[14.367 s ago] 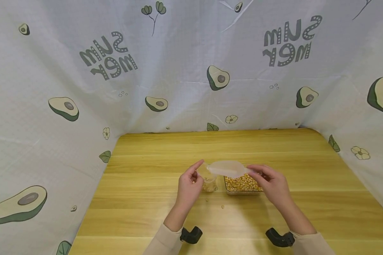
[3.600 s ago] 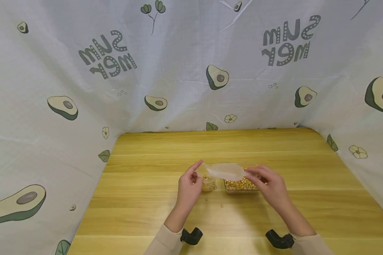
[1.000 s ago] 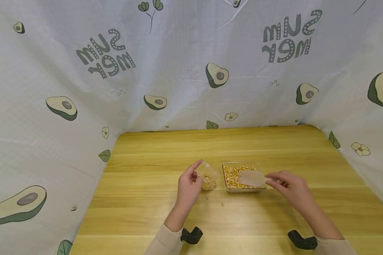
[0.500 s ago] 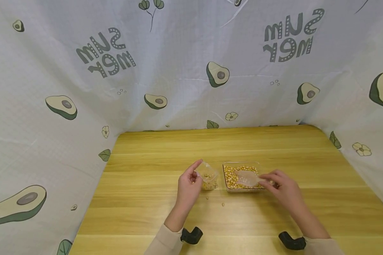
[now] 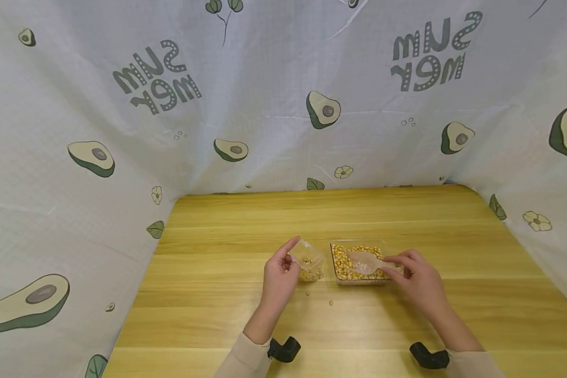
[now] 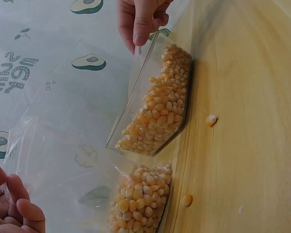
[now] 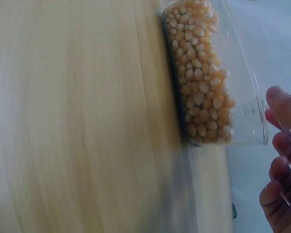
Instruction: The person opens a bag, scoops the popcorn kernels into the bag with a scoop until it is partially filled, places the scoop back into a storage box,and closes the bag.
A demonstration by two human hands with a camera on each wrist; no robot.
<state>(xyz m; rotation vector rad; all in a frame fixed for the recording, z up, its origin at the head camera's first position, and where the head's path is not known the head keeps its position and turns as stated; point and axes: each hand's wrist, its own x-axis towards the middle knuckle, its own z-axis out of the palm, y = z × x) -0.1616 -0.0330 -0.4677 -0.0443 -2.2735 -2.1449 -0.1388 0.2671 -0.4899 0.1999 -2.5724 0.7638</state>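
Note:
My left hand holds the top of a clear plastic bag, its mouth spread. Corn kernels fill the lower part of the bag, which rests on the table. To its right stands a clear rectangular container of yellow corn kernels. The thumb and fingers of my right hand pinch the handle of a translucent scoop. The scoop's bowl lies among the kernels in the container, with some pale kernels showing in it. In the right wrist view the scoop is mostly hidden.
Loose kernels, one of them a single kernel, lie on the wooden table in front of the bag and container. A white avocado-print cloth hangs behind the table and at both sides.
Earlier the scoop was held tilted at the bag's mouth. My right hand then brought it back over the container and pushed it leftward into the kernels. My left hand stays put.

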